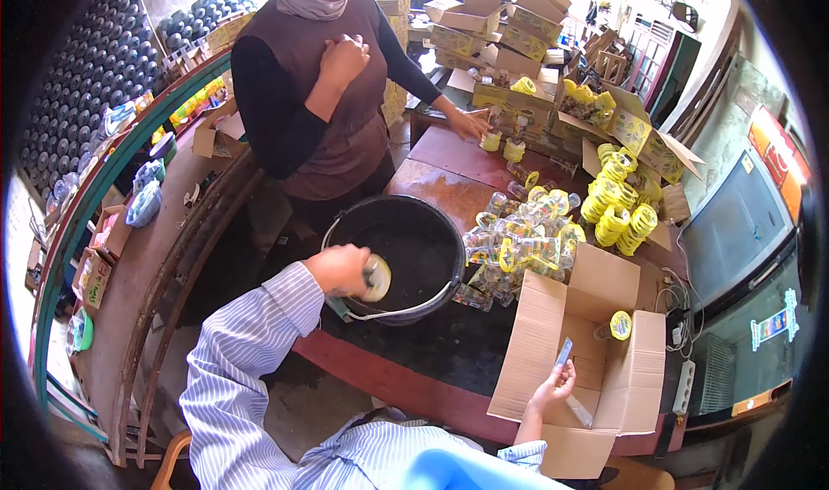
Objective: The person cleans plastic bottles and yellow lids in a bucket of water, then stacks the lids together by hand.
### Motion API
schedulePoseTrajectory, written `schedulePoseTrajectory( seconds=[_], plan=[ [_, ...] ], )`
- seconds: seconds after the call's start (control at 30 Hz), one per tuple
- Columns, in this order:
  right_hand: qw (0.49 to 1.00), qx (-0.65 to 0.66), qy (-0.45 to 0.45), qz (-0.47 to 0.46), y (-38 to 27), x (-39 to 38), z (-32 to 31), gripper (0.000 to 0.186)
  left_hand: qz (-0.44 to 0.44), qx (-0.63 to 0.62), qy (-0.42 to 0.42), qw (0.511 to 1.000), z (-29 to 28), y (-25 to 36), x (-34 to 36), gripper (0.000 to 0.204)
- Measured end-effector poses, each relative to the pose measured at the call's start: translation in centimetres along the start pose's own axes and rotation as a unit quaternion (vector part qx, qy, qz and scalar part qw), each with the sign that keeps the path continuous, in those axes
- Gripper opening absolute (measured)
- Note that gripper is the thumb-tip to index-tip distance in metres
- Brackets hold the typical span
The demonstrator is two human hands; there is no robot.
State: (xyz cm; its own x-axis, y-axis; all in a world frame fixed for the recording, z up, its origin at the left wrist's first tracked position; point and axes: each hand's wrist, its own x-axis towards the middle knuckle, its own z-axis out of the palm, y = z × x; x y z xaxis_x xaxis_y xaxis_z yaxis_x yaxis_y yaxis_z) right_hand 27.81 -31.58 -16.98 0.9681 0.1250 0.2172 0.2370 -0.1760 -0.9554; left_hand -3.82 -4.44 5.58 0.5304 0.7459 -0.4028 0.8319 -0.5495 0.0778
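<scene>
Over the black bucket [406,257] the left hand [338,268] holds a roll of clear packing tape [376,278] — fingers wrapped around its rim, closed on it, roll sitting just inside the bucket's near edge. Judging by look: light, stiff ring with a rigid core, smooth glossy sides, sticky only at the free end. Best held by the outer rim or with fingers through the core; squeezing won't hurt it.

The right hand [553,389] is at the near flap of the open cardboard box [596,352], fingers pinched on a thin, flat, pale strip [563,352] — can't tell whether it's tape or a blade. Looks weightless and floppy or thin enough to slip, so a fingertip pinch fits.

Box: corrugated brown card, flaps splayed open, light but creases easily; take it by the walls, not the flaps. One small clear jar with a yellow lid [617,325] lies inside, toward the far side.

On the worktop [449,188] — worn reddish wood, dark patch in the middle — a heap of small clear jars [518,240] lies just beside the bucket; hard, slick plastic by the look, light, prone to rolling. Stacks of yellow lids [617,209] stand behind them, near more open cartons [518,24].

Another person [324,84] stands across the worktop, one hand on the far edge.
</scene>
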Motion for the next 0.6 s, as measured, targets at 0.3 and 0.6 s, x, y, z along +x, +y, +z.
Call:
schedulePoseTrajectory(
  seconds=[0.3, 0.6],
  plan=[
    [0.999, 0.021, 0.012, -0.021, 1.2, 0.4, 0.4, 0.024, 0.031, 0.08, -0.059, 0.995, -2.0, 1.4, 0.3, 0.043],
    [1.0, 0.006, 0.0, 0.004, 1.0, 0.5, -0.2, 0.026, 0.049, 0.052, -0.059, 0.996, -1.6, 0.7, 0.5, 0.055]
  ],
)
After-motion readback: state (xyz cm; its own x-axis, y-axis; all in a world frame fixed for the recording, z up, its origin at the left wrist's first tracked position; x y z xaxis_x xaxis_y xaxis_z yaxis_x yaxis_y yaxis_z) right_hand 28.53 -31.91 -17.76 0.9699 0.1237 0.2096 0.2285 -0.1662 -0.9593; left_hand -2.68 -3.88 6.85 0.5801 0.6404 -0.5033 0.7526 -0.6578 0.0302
